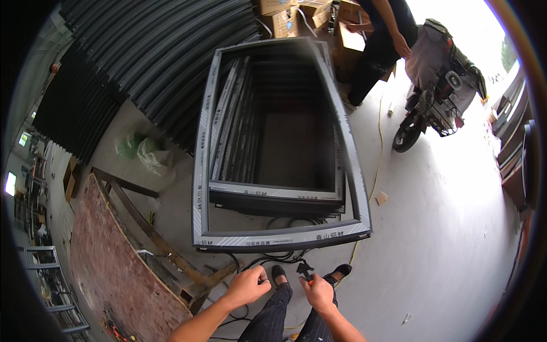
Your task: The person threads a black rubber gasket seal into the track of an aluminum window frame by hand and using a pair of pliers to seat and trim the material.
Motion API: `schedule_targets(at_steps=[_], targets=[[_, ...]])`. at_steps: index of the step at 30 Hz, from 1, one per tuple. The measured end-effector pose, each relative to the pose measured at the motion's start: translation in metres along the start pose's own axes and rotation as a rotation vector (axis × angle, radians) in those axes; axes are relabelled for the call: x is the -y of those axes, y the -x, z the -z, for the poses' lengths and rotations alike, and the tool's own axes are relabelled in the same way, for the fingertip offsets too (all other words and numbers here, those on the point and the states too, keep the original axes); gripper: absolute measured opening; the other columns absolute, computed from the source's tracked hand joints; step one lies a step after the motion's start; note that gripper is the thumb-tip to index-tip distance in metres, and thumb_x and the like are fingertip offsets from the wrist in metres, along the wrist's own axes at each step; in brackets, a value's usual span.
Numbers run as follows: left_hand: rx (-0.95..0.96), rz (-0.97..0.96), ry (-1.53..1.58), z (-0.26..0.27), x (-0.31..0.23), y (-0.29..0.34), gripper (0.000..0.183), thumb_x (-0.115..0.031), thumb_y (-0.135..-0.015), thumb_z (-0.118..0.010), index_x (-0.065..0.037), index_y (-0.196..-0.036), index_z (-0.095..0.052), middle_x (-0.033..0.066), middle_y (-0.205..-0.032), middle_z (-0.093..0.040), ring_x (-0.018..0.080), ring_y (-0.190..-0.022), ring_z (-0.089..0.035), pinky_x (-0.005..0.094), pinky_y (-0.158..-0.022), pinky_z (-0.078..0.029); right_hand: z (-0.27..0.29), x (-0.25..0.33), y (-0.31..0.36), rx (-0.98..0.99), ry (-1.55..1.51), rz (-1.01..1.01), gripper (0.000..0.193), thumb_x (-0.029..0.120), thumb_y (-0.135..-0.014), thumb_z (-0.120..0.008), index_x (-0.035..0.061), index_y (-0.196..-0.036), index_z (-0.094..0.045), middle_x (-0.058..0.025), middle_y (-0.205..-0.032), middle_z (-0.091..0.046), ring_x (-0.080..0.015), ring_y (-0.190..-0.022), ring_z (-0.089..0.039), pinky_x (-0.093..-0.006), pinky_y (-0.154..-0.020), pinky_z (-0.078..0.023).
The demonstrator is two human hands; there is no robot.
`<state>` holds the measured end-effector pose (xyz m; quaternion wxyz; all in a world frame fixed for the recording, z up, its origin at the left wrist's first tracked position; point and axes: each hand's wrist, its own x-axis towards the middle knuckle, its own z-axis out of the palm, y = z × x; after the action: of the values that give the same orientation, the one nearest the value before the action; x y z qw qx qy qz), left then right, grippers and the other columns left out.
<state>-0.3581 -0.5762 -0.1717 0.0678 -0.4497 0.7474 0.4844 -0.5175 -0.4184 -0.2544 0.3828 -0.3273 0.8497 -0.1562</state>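
My right hand (318,293) is closed round a small black hand tool (305,270) with a bit of orange-red at its grip; its exact kind is unclear. My left hand (248,286) is held to the left of it with the fingers curled in, and whatever may be inside them is hidden. Just beyond both hands lies a stack of rectangular metal frames. The topmost frame (282,238) is grey with striped protective film and sits askew over the lower frames (273,191). Neither hand touches the frames.
Black cables (285,257) run on the floor by my feet. At left stands a worn reddish board (119,268) on a wooden support. Dark ribbed profiles (165,62) are piled at the back left. A person (376,51) bends by cardboard boxes (285,23), beside a parked scooter (436,97).
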Motion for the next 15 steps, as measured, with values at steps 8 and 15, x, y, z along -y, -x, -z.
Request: schedule_targets(at_steps=[8,15], targets=[[-0.431,-0.429,-0.122,-0.003,-0.012,0.038,0.016,-0.018,-0.082,-0.065,-0.014,-0.097,-0.064,0.0004,-0.094,-0.061,0.0205,-0.094,-0.058,0.0370,-0.086,-0.041,-0.113,0.023,0.052,0.950,-0.911,-0.099,0.034,0.028,-0.094,-0.058,0.0002,-0.114,-0.057,-0.0079,-0.104,-0.064,-0.0161,-0.091,-0.062,-0.0308,-0.076,-0.051],[-0.490,-0.391,-0.080,-0.024,-0.022,0.056,0.019,-0.013,-0.083,-0.059,-0.014,-0.102,-0.062,0.0011,-0.095,-0.057,0.0183,-0.097,-0.056,0.0337,-0.082,-0.045,-0.203,0.233,0.131,1.698,-0.902,-0.128,0.040,0.042,-0.092,-0.059,0.0029,-0.102,-0.060,-0.0092,-0.088,-0.064,-0.0144,-0.067,-0.061,-0.0309,-0.059,-0.053]])
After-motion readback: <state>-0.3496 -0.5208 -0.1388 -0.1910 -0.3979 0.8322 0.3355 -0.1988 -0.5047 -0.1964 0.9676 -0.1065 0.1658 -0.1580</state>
